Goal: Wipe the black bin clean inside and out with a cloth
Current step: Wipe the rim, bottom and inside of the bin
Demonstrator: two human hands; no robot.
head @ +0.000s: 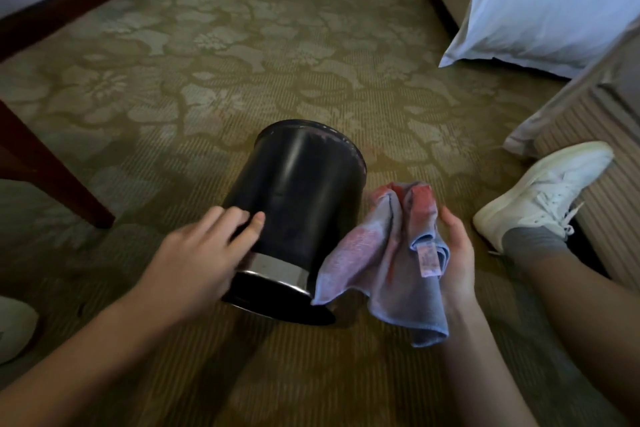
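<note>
Bin (301, 191): laid on its side on the carpet (242, 62), silver-banded base turned toward the camera, mouth away.
Left hand (201, 253): rested on the bin's wall near the base, fingers laid nearly straight.
Right hand (457, 253): curled round a bunched cloth (374, 253), held just right of the bin.
Nearby: shoe (540, 191) at right, pillow (540, 0) beyond.

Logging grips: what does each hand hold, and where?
The right hand has its grip on the bunched middle of the pink-and-blue towelling cloth. The left hand only rests on the black round bin.
</note>
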